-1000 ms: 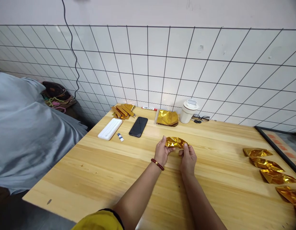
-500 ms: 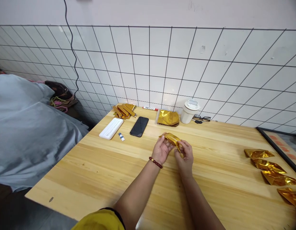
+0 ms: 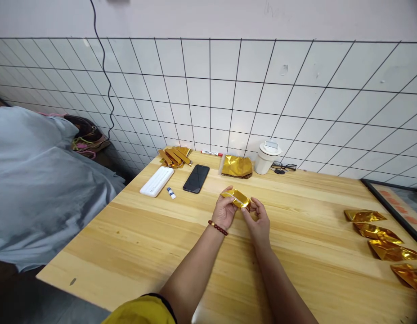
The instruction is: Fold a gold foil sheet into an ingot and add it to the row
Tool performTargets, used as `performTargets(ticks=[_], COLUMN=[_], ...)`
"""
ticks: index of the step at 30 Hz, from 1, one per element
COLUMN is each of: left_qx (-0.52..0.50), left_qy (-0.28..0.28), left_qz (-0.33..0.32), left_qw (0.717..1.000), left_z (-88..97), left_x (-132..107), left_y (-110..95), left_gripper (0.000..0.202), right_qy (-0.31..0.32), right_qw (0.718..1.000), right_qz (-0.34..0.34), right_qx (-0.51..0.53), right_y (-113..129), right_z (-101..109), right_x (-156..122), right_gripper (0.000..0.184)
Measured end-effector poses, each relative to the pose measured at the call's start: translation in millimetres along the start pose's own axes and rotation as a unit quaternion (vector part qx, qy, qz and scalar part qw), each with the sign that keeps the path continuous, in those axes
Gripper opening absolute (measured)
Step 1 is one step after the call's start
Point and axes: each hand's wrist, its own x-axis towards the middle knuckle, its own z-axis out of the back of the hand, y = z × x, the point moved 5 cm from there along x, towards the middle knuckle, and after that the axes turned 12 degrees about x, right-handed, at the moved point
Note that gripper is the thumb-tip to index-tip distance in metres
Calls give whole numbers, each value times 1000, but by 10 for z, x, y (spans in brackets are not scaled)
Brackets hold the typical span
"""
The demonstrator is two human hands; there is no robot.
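Both my hands hold a small folded piece of gold foil paper [image 3: 238, 198] just above the wooden table [image 3: 134, 243]. My left hand [image 3: 225, 210], with a red bead bracelet on the wrist, grips the left end of the foil. My right hand [image 3: 258, 221] pinches its right end with thumb and fingers. The foil is folded narrow and tilted.
At the back stand a stack of gold foil sheets [image 3: 236, 166], gold strips [image 3: 174, 156], a black phone [image 3: 195, 178], a white power bank [image 3: 156, 181], a glue tube [image 3: 171, 193], a red marker [image 3: 211, 153], a white cup [image 3: 266, 157] and glasses [image 3: 283, 167]. Folded gold pieces [image 3: 380, 236] line the right. A person in grey [image 3: 33, 180] sits at the left.
The gold foil has gone from spread wide between my hands to folded narrower, and both hands have shifted slightly left and away from me.
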Motion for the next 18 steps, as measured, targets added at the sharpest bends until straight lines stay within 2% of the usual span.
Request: performTargets(ticks=[4, 10, 15, 18], left_qx=[19, 28, 18, 12], left_qy=[-17, -33, -16, -5], left_qz=[-3, -7, 0, 11], left_qw=[1000, 999, 1000, 1000], left_z=[35, 56, 26, 8], left_x=[17, 53, 48, 36], left_y=[17, 37, 42, 55], left_gripper=[52, 50, 46, 52], right_qy=[19, 8, 4, 4], right_qw=[1000, 1000, 999, 997], right_qz=[-8, -17, -29, -39], right_qx=[4, 7, 33, 67], right_y=[-36, -36, -70, -120], right_z=[-33, -27, -26, -15], right_x=[1, 6, 12, 9], right_gripper=[56, 50, 41, 39])
